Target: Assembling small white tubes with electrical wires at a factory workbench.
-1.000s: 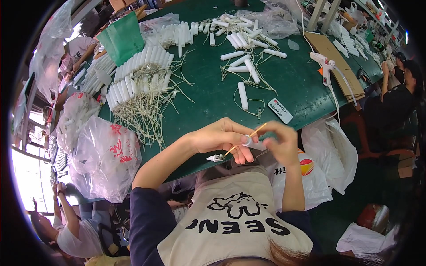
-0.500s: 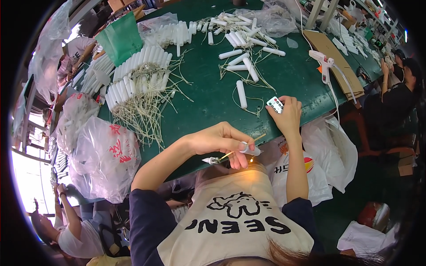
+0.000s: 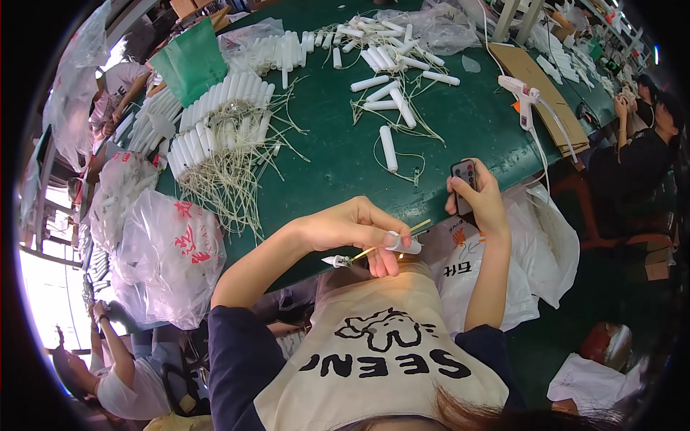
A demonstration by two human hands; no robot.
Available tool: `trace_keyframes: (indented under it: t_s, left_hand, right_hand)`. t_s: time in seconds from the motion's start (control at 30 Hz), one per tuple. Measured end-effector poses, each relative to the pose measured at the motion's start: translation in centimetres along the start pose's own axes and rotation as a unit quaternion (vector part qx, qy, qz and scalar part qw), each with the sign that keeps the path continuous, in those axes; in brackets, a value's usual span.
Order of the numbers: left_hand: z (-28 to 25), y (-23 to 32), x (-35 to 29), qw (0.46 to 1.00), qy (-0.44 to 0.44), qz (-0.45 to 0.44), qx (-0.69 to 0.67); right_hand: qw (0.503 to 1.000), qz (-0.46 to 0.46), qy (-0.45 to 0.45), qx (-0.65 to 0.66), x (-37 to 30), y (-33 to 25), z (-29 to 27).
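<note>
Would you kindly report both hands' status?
Left hand holding white tube, small light glowing beside it. Right hand gripping remote. Loose tube on table ahead.

White tube has its left end hidden by the fingers of the left hand, remote control is partly covered by the thumb of the right hand, and wiring left of the left fingers is too small to resolve.

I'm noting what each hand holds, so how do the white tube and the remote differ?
The white tube is rounded, while the remote is flat with buttons on its face. The tube is in the left hand, the remote in the right hand. In the picture, the tube lies more crosswise; the remote points nearly straight up. Both are elongated.
</note>
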State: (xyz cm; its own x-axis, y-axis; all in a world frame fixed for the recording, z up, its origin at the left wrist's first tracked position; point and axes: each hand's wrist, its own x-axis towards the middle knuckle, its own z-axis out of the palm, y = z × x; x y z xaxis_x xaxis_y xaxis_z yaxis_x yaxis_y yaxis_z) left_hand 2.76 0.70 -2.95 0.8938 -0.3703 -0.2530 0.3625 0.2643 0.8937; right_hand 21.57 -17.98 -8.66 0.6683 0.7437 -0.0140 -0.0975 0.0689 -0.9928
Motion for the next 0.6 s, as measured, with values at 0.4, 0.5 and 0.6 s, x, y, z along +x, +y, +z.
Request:
trace_keyframes:
  t_s: [0.4, 0.5, 0.6]
  left_hand:
    - [0.2, 0.1, 0.2, 1.0, -0.005, 0.002, 0.005]
    - [0.1, 0.1, 0.1, 1.0, -0.004, 0.0, 0.005]
    - [0.1, 0.1, 0.1, 1.0, -0.006, 0.0, 0.01]
  right_hand:
    - [0.987, 0.047, -0.149, -0.039, -1.7, -0.4, -1.8]
    - [0.982, 0.06, -0.176, -0.028, -1.9, -0.5, -1.7]
    - [0.976, 0.063, -0.201, -0.05, -1.9, -0.5, -1.6]
